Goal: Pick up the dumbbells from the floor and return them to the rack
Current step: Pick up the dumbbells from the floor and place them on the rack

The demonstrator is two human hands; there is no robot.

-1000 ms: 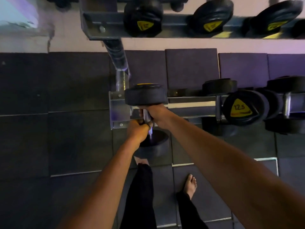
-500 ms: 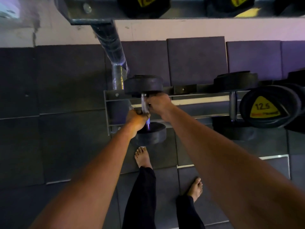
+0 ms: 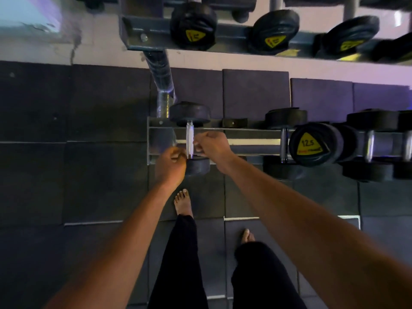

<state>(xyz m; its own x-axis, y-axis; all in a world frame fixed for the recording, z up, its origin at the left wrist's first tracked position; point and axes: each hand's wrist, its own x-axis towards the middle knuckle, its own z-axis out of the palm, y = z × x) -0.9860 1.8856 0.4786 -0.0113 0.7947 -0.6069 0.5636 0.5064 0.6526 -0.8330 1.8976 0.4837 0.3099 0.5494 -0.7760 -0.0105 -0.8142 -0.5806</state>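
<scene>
- Black rubber-headed dumbbell w/ chrome handle (image 3: 189,139) sits at the left end of the lower tier of the grey steel dumbbell rack (image 3: 156,139). Long axis runs near-to-far: one head at the far rail, the other at the near rail, handle bridging the gap between the rails.
- Far head in full view; near head partly hidden behind the left hand (image 3: 170,166).
- Left hand: fingers curled, knuckles just beside the near end of the handle. Can't tell if it touches or grips the handle.
- Right hand (image 3: 211,146): fingers loosely curled, just right of the handle. Contact unclear too – can't tell if it holds anything.
- Both forearms reach in from the near edge, meeting at that dumbbell.
- Lower tier count, left to right: the task dumbbell, then a 2nd black dumbbell (image 3: 284,141) lying the same way, then a black dumbbell w/ yellow "12.5" label (image 3: 312,144) turned w/ its end face up, then at least 1 more at the right edge (crowded, exact no. unclear).
- Upper tier at the far top: 3 black dumbbell heads w/ yellow labels (image 3: 193,25) clearly seen, a 4th cut off at the right edge.
- Dark rubber floor tiles (image 3: 66,175) under the rack; 2 bare feet, black trouser legs near centre.
</scene>
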